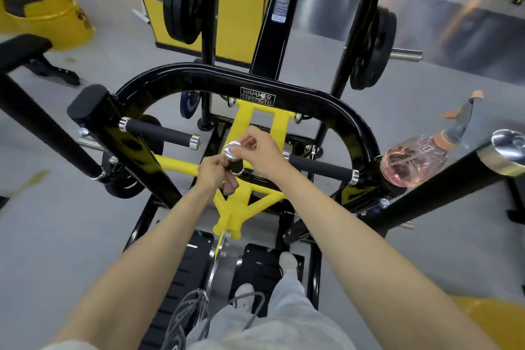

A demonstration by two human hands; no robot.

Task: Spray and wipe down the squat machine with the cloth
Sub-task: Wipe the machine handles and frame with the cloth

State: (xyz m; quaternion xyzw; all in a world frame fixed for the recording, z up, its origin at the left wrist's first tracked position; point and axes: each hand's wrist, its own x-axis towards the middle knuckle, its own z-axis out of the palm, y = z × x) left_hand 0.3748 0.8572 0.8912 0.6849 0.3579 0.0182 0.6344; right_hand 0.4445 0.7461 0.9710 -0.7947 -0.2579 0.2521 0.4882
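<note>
We see both hands at a chrome-capped handle [234, 158] on the black-and-yellow squat machine [326, 111]. The left hand [211, 172] is clenched on a small cloth [230, 186] under it — the right hand [262, 150] pinches the cap. The spray bottle [413, 160] rests at three o'clock.

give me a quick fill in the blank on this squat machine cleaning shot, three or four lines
1. The spray bottle holds a ____ liquid.
2. Both hands meet at a short black handle with a ____ end cap.
3. The left hand pinches a small ____ against that handle.
4. The frame piece below the right hand is painted ____.

Missing words: pink; chrome; cloth; yellow
</note>
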